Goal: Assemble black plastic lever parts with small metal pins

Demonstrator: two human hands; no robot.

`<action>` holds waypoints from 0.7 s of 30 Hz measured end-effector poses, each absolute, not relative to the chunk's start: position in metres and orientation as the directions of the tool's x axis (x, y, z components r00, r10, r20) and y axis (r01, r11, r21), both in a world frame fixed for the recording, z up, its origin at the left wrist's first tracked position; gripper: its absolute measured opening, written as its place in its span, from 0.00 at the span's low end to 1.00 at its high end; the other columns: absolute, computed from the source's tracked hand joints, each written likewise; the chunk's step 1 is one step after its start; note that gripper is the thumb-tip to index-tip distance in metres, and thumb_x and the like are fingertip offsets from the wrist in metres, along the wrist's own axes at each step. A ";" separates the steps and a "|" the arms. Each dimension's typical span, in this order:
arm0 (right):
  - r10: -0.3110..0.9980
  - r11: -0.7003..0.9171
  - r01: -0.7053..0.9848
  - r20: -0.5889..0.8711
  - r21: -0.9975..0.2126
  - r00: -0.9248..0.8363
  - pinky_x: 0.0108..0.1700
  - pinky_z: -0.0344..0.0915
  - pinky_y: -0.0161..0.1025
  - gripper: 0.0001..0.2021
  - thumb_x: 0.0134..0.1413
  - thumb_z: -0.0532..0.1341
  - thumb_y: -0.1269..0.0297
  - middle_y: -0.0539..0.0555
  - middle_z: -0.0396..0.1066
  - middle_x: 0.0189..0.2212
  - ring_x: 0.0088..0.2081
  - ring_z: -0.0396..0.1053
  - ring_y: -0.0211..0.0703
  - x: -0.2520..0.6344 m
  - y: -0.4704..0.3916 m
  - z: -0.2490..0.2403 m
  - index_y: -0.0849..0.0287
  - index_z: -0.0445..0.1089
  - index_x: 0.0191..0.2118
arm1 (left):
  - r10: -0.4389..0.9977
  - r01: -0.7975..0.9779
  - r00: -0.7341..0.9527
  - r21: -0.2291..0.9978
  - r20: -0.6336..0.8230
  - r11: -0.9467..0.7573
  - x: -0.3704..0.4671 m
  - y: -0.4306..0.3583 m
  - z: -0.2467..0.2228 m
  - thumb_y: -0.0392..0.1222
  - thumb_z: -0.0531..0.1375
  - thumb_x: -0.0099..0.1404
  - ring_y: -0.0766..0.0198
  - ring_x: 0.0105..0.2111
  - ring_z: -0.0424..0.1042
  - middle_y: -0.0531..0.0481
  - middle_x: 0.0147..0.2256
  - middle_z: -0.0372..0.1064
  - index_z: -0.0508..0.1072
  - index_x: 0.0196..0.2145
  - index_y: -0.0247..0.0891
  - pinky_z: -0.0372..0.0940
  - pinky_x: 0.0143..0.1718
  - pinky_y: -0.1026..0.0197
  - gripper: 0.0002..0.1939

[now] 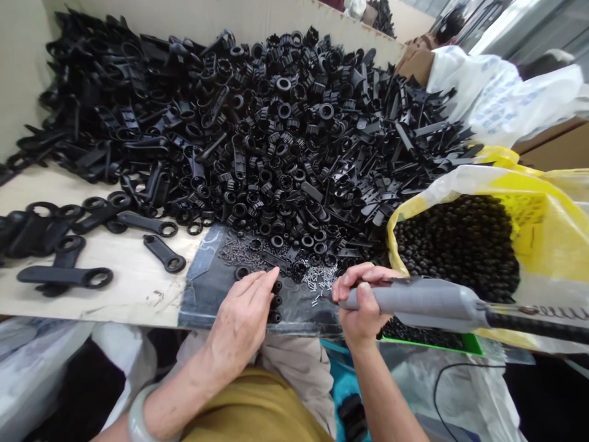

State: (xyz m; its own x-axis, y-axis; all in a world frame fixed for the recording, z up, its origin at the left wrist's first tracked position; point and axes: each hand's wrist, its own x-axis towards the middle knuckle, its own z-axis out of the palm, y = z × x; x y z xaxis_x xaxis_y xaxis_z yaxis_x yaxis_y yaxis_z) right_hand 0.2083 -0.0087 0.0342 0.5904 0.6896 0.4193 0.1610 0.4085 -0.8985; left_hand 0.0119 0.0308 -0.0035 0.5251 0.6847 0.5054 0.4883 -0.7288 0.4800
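Note:
My right hand is wrapped round a grey electric screwdriver, held nearly level with its tip end to the left. Just past its tip lies a loose pile of small silver screws. My left hand rests on the dark work mat, fingers stretched out and close together; its thumb is hidden. Against its right side stands a short row of small black round parts. A black ring lies just beyond the fingers, near a patch of tiny dark pieces.
A large heap of black plastic rings and handles covers the back. Black ring-ended levers lie at left. A yellow-and-white bag of small black balls stands at right. The screwdriver's black cable runs right.

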 end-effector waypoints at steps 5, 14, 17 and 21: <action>0.673 0.440 0.145 0.432 -0.886 0.600 0.18 0.62 0.30 0.08 0.57 0.59 0.66 0.43 0.63 0.28 0.18 0.57 0.31 0.210 -0.008 0.037 0.52 0.56 0.38 | 0.665 0.464 0.568 0.479 0.485 -0.745 0.009 0.031 0.004 0.24 0.50 0.70 0.53 0.56 0.73 0.42 0.56 0.74 0.57 0.70 0.37 0.72 0.59 0.47 0.32; 0.735 0.541 -0.060 0.437 -0.839 0.518 0.17 0.62 0.31 0.05 0.59 0.63 0.64 0.46 0.68 0.27 0.19 0.60 0.33 0.194 -0.003 0.080 0.54 0.65 0.38 | 0.676 0.374 0.595 0.594 0.436 -0.712 -0.001 0.051 0.026 0.30 0.56 0.73 0.56 0.49 0.72 0.44 0.50 0.76 0.72 0.55 0.35 0.71 0.53 0.51 0.15; 0.784 0.535 -0.151 0.423 -0.831 0.454 0.17 0.63 0.33 0.06 0.60 0.64 0.62 0.47 0.68 0.28 0.20 0.61 0.34 0.177 0.009 0.087 0.55 0.65 0.39 | 0.667 0.326 0.630 0.645 0.397 -0.691 -0.006 0.059 0.024 0.31 0.58 0.73 0.58 0.48 0.70 0.46 0.48 0.76 0.73 0.54 0.37 0.69 0.51 0.52 0.13; 0.821 0.515 -0.204 0.411 -0.832 0.397 0.18 0.64 0.33 0.07 0.61 0.64 0.62 0.46 0.68 0.29 0.20 0.61 0.34 0.160 0.023 0.084 0.53 0.65 0.40 | 0.696 0.352 0.644 0.684 0.318 -0.638 -0.007 0.061 0.022 0.33 0.61 0.72 0.58 0.47 0.70 0.47 0.47 0.75 0.74 0.52 0.39 0.64 0.49 0.52 0.13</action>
